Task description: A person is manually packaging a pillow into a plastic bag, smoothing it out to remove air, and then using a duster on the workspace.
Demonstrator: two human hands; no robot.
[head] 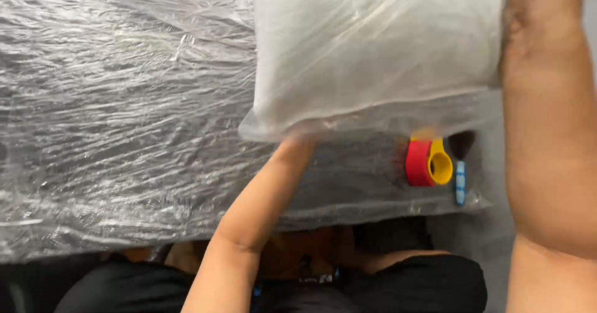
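My left forearm rises steeply and my left hand (297, 140) slips under the lower edge of the pillow (373, 51), so I cannot tell how its fingers sit. My right arm runs up past the pillow's right side; that hand is out of view. The pillow is soft, puffy, whitish, sealed in a clear glossy bag. Left of my left hand, crinkled plastic film (118, 114) covers the table. Right of it lie a red and yellow tape dispenser (428, 162) and a brush (461, 163).

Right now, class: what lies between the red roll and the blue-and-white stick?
In the head view, a yellow roll sits between the red roll and the stick, touching the red one.
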